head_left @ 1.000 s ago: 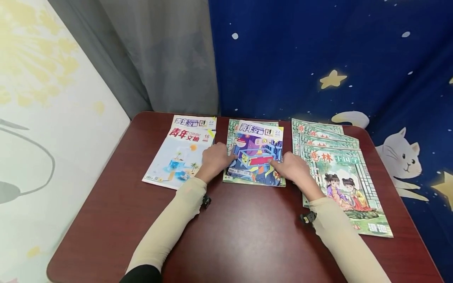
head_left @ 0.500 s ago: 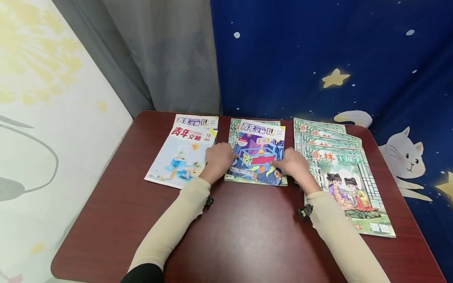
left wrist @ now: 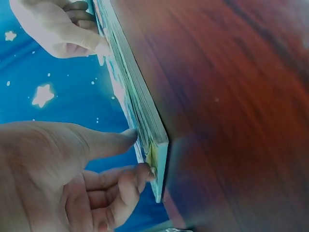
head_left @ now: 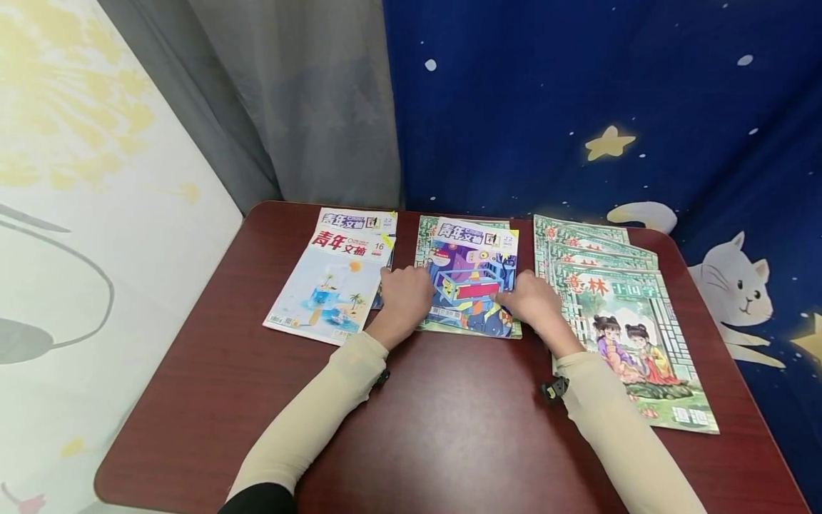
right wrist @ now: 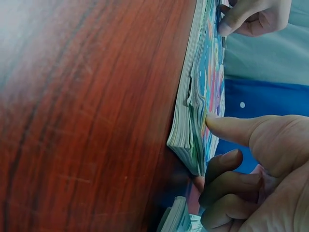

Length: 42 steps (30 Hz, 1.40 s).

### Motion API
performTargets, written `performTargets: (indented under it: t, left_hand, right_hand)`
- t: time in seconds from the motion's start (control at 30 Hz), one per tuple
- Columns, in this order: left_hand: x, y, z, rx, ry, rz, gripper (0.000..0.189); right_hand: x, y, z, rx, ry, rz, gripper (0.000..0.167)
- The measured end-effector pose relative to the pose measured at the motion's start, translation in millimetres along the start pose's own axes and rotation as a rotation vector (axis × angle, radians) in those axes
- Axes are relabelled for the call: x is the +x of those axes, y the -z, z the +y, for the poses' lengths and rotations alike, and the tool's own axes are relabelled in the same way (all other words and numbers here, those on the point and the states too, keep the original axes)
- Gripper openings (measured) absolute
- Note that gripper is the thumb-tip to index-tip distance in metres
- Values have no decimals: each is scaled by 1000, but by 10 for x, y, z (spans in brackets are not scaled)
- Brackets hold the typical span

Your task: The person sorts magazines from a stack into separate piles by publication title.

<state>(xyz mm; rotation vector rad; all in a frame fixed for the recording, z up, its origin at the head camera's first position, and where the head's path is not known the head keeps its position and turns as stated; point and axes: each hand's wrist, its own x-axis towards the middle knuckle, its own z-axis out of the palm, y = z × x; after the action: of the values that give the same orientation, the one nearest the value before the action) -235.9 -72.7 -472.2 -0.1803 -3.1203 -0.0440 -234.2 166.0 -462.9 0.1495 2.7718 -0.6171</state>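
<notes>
A purple-covered magazine [head_left: 474, 282] lies on a green magazine [head_left: 425, 232] in the middle stack, slightly askew to it. At the stack's left edge is my left hand [head_left: 408, 296]; in the left wrist view its thumb [left wrist: 113, 143] meets the cover's edge and its bent fingers are at the side, pinching the magazine. My right hand [head_left: 531, 296] holds the opposite edge, its thumb [right wrist: 231, 126] on the cover and its other fingers curled beside the pages in the right wrist view. How many magazines lie beneath cannot be told.
To the left, a white magazine [head_left: 327, 293] with a red title overlaps another purple-titled magazine [head_left: 349, 220]. Several green magazines [head_left: 632, 343] lie fanned on the right. The dark red table [head_left: 443, 435] backs onto grey [head_left: 321, 107] and blue star-patterned curtains [head_left: 514, 93].
My left hand has shifted a little to the right and turned, uncovering more of the left pile's edge. The right hand stays at the stack's right edge. The head view has shifted slightly.
</notes>
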Motion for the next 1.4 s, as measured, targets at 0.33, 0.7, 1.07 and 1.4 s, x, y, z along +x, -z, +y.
performTargets:
  t: [0.33, 0.7, 1.07, 1.4]
  left_hand:
    - [152, 81, -115, -179, 6, -161, 41]
    - [217, 121, -254, -464, -83, -286, 32]
    - [429, -122, -353, -479, -42, -414, 47]
    - [22, 252, -670, -607, -32, -336, 27]
  right_hand:
    - [-18, 60, 6, -24, 9, -16, 45]
    - [19, 149, 122, -18, 23, -72, 42]
    - [-95, 133, 148, 76, 110, -152, 48]
    - [-149, -92, 30, 279, 247, -79, 32]
